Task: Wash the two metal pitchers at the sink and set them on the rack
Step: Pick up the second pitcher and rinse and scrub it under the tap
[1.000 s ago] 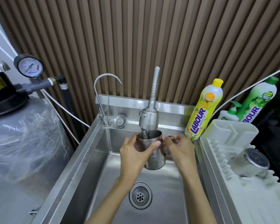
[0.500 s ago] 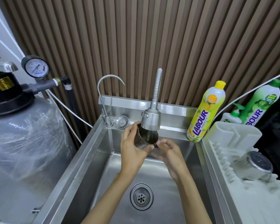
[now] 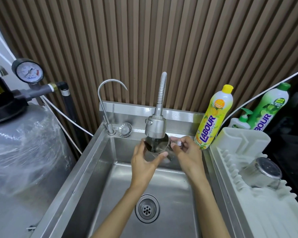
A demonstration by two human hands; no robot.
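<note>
A metal pitcher is held under the spray faucet, and water runs into its open mouth. My left hand wraps around the pitcher's body from the left. My right hand pinches the pitcher's handle on the right. A second metal pitcher lies upside down on the white dish rack to the right of the sink.
A thin gooseneck tap and a loose strainer sit at the sink's back left. Yellow and green detergent bottles and a pump bottle stand behind the rack. A wrapped tank with a gauge stands at left. The drain is in the basin.
The pitcher has been raised and tipped so its mouth faces the faucet. My right hand came back to the handle after sliding under the pitcher.
</note>
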